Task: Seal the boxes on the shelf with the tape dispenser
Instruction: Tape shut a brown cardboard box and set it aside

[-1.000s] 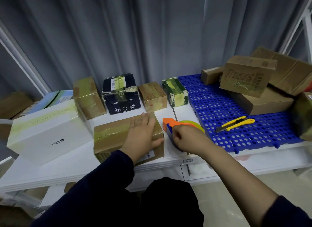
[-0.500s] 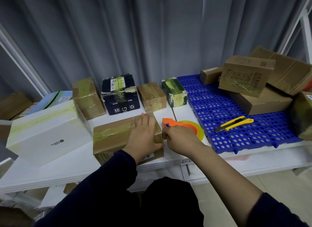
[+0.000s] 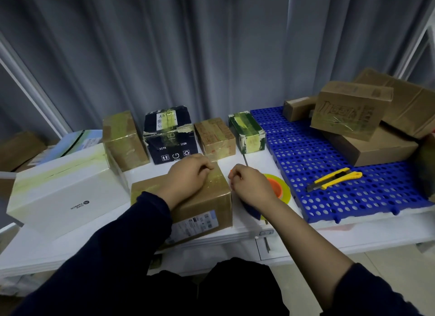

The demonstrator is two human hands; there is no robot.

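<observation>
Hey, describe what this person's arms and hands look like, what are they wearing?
Both arms wear dark navy long sleeves. The left sleeve reaches the wrist; the right sleeve ends near the elbow, leaving the forearm bare. The left hand and right hand are bare: no gloves, and no ring or watch shows.

Front box [image 3: 202,202] on shelf [image 3: 70,245], tape dispenser [image 3: 275,188] just right, box cutter [image 3: 334,178] farther right

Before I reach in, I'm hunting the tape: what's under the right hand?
The tape dispenser: orange hub and yellowish roll show beside the right hand, a blue part below it. The hand covers the rest.
</observation>
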